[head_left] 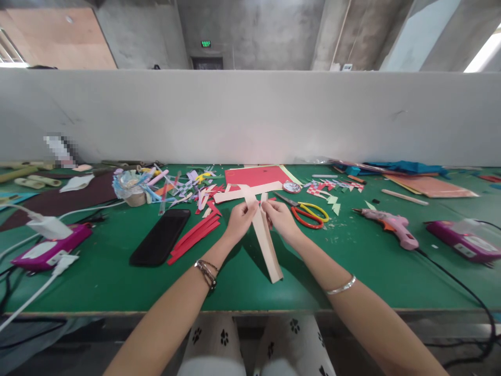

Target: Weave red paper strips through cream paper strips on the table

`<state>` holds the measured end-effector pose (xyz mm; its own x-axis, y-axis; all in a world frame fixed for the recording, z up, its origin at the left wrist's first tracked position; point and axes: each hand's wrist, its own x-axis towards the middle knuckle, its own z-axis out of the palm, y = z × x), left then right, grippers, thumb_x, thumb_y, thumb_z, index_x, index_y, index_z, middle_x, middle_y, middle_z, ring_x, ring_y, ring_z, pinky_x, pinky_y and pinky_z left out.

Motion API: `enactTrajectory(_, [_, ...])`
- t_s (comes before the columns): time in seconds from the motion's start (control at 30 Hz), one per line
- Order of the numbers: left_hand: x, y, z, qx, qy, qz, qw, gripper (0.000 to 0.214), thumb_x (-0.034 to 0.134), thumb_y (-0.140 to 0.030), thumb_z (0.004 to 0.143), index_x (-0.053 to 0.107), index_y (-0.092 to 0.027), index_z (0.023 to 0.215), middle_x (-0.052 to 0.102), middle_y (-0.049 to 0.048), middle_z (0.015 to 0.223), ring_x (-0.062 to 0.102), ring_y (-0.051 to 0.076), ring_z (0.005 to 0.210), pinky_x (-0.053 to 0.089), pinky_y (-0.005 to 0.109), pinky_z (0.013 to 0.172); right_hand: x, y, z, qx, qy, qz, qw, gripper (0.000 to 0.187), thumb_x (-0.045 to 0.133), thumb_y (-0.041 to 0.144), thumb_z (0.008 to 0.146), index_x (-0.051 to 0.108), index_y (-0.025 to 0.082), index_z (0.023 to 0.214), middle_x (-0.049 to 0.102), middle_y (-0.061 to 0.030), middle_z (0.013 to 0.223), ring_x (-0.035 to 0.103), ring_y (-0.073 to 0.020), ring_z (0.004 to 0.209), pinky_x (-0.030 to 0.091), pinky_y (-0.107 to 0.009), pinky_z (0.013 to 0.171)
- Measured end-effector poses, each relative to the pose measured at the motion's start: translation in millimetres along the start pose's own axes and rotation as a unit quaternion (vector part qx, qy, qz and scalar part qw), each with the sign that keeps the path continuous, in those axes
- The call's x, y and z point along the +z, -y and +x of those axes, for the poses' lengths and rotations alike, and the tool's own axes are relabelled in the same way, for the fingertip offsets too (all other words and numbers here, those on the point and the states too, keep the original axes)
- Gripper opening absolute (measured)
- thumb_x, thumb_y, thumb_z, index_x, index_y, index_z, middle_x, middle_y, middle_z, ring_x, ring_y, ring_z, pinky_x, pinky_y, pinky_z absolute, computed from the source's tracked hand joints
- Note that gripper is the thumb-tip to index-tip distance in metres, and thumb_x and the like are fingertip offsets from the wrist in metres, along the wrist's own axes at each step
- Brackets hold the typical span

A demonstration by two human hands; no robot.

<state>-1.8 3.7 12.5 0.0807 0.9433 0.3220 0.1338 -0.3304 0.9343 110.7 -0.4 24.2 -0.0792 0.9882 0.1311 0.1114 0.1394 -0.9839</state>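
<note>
Pale beige paper strips (266, 244) cross one another in the middle, one long end hanging down toward me. My left hand (240, 219) pinches the strips near the crossing, thumb on top. Close beside it, my right hand (278, 215) is closed on a strip as well, its fingertips nearly meeting the left ones. A further beige strip (270, 186) lies crosswise just beyond the hands. Behind it is a red paper sheet (254, 176). Scissors (309, 213) with red and yellow handles rest right of my right hand. Red paper strips (195, 236) lie left of my left hand.
A black phone (160, 237) lies at left near a purple power strip (52, 248). A pink glue gun (391, 225) and its cord are at right, with another purple power strip (464, 241). Colored paper scraps (191, 185) cover the back; a grey partition (250, 115) stands behind.
</note>
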Motion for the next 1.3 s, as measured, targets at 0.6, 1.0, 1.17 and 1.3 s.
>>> enactTrajectory(0.6, [-4.1, -0.9, 2.5, 0.036, -0.044, 0.023, 0.998, 0.029, 0.043, -0.039, 0.070, 0.039, -0.017, 0.050, 0.032, -0.0062, 0.047, 0.030, 0.008, 0.048, 0.026, 0.021, 0.046, -1.4, 2.9, -2.0, -0.046, 0.008, -0.065, 0.997, 0.032, 0.040, 0.020, 0.072, 0.032, 0.019, 0.041, 0.033, 0.0082, 0.030, 0.028, -0.0038, 0.027, 0.023, -0.018, 0.032])
enactTrajectory(1.0, [-1.2, 5.0, 2.4, 0.025, 0.021, 0.074, 0.997, 0.033, 0.042, -0.039, 0.072, 0.038, -0.017, 0.048, 0.030, -0.0049, 0.045, 0.029, 0.008, 0.045, 0.022, 0.022, 0.044, -1.5, -0.9, -0.4, -0.076, -0.005, -0.059, 0.995, 0.031, 0.044, 0.034, 0.073, 0.036, 0.019, 0.047, 0.034, 0.0077, 0.034, 0.030, -0.0045, 0.031, 0.025, -0.019, 0.035])
enactTrajectory(1.17, [-1.4, 2.8, 1.6, 0.018, -0.004, 0.067, 0.998, 0.036, 0.044, -0.040, 0.071, 0.034, -0.018, 0.045, 0.027, -0.0053, 0.043, 0.028, 0.008, 0.044, 0.020, 0.022, 0.042, 0.0, -4.3, -0.3, -0.077, 0.036, -0.056, 0.995, 0.032, 0.043, 0.036, 0.074, 0.034, 0.020, 0.048, 0.034, 0.0079, 0.034, 0.031, -0.0047, 0.029, 0.025, -0.019, 0.033])
enactTrajectory(1.3, [-1.7, 1.3, 1.4, 0.015, -0.046, 0.049, 0.998, 0.038, 0.046, -0.041, 0.069, 0.031, -0.018, 0.044, 0.026, -0.0059, 0.042, 0.026, 0.007, 0.043, 0.019, 0.022, 0.041, 0.4, -2.4, -1.3, -0.065, 0.023, -0.073, 0.995, 0.033, 0.043, 0.031, 0.074, 0.032, 0.019, 0.045, 0.034, 0.0082, 0.032, 0.029, -0.0038, 0.027, 0.023, -0.018, 0.032])
